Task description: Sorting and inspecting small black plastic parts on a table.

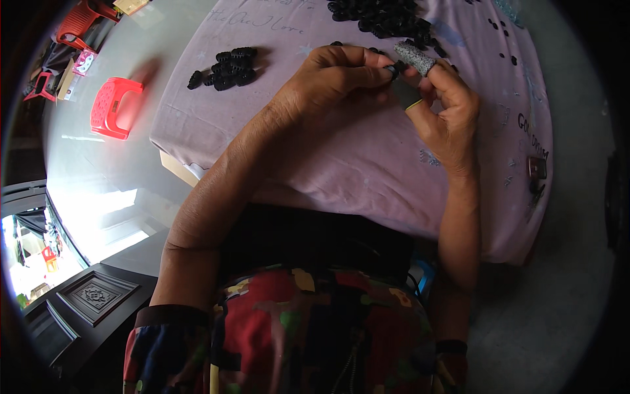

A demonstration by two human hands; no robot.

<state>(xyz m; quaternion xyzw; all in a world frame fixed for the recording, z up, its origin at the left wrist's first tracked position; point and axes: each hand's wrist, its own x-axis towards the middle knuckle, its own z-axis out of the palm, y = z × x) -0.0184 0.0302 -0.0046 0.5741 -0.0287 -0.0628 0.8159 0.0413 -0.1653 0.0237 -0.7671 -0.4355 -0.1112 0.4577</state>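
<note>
My left hand is closed, its thumb and index finger pinching a small black piece above the cloth-covered table. My right hand meets it from the other side, fingers bent round the same piece. A grey speckled finger cover sits on its index finger, and a dark cover with a yellow rim on its thumb. The piece's exact shape is mostly hidden by the fingertips. Beyond my hands lies a large heap of black ribbed pieces. Left of my left hand is a smaller group of similar pieces.
A pink cloth covers the table, with loose black bits at the far right and a small dark red case near the right edge. On the floor at left stand a red stool and a red chair.
</note>
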